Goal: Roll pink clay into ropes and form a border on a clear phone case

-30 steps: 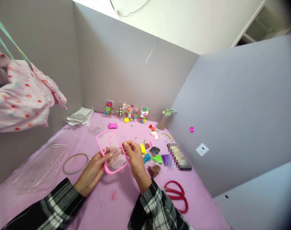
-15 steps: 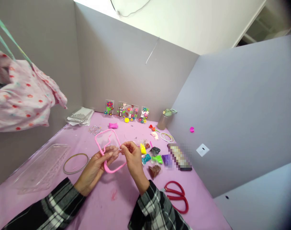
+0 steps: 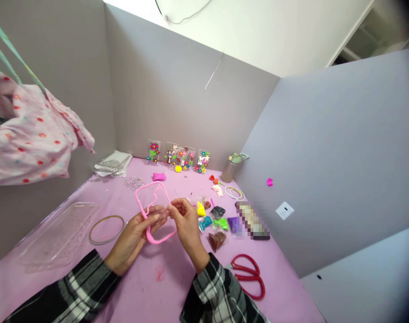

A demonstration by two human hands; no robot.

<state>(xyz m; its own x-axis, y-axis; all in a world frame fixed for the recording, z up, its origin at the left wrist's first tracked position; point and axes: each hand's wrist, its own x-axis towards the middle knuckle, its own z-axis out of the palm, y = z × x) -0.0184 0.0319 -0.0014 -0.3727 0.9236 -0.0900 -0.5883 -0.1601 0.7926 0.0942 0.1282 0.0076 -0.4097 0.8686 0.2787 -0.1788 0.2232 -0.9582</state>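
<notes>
A clear plastic panel edged with a pink clay strip [image 3: 154,241] is held above the pink table. A wavy pink line runs down inside its upper part. My left hand [image 3: 137,233] grips the panel from the left side, fingers behind it and thumb in front. At the right edge, my right hand [image 3: 186,220] pinches with thumb and forefinger against the pink strip. Whether a loose bit of clay sits in that pinch is hidden by the fingers. Just right of this hand lie bags of clay, among them a yellow one [image 3: 201,209] and a teal one [image 3: 205,223].
Red-handled scissors [image 3: 250,278] lie at the right front. A clear plastic tray [image 3: 56,237] and a bangle [image 3: 106,229] are on the left. Several decorated flower cards [image 3: 153,151] lean on the back wall beside a bottle [image 3: 229,168]. A spotted cloth bag [image 3: 39,134] hangs at upper left.
The panel has shifted very slightly, its top edge a touch to the right. My right fingertips have moved slightly along its right edge.
</notes>
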